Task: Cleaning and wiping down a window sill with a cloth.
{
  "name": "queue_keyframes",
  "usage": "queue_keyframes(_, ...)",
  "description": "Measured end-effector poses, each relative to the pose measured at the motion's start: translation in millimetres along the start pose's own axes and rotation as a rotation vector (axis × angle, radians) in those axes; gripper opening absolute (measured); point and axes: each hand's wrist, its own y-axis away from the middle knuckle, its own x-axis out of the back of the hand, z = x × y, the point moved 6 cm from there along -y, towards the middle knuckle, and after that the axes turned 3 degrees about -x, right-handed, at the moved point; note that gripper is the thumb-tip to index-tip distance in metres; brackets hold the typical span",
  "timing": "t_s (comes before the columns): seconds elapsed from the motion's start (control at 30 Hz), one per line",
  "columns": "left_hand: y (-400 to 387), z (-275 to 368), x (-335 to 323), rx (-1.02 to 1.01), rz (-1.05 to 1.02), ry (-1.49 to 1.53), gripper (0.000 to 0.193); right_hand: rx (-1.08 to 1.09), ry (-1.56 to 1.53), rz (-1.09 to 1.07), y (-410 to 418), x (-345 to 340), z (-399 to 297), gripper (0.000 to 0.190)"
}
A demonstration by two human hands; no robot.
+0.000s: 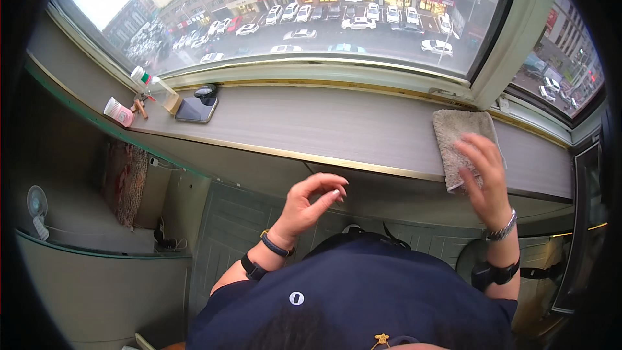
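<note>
A beige, fuzzy cloth (449, 141) lies at the right part of the grey window ledge (311, 126), its lower end hanging over the front edge. My right hand (483, 175) is over the cloth with fingers spread; whether the fingertips touch it I cannot tell. In front of the ledge, near the middle, my left hand (313, 201) is raised with nothing in it, its fingers curved and the thumb close to them but not closed into a fist.
At the ledge's left end are a smartphone (196, 109), a dark rounded object (206, 91), a plastic bottle (163, 93), a pink-and-white cup (119, 112) and small brown pieces (140, 108). A window (311, 70) runs behind. A small fan (37, 202) stands lower left.
</note>
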Motion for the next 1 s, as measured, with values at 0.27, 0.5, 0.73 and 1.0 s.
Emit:
queue_keyframes(0.27,-48.0,56.7,55.0,-0.601,0.296,-0.886,0.031,-0.191,0.213,-0.266,-15.6,-37.3,61.3,0.057)
queue_keyframes(0.5,-85.1,57.1,93.2,-0.626,0.39,-0.987,0.034,0.067,0.166,-0.467,-96.4,-111.2,1.9,0.06)
queue_keyframes(0.73,-83.7,51.9,98.5,-0.61,0.437,-1.021,0.038,0.279,0.101,-0.449,-161.6,-193.7,-64.4,0.061)
queue_keyframes(1.0,-86.4,52.3,91.7,-0.652,0.401,-1.123,0.043,0.496,0.007,-0.334,-215.0,-275.0,-120.5,0.054)
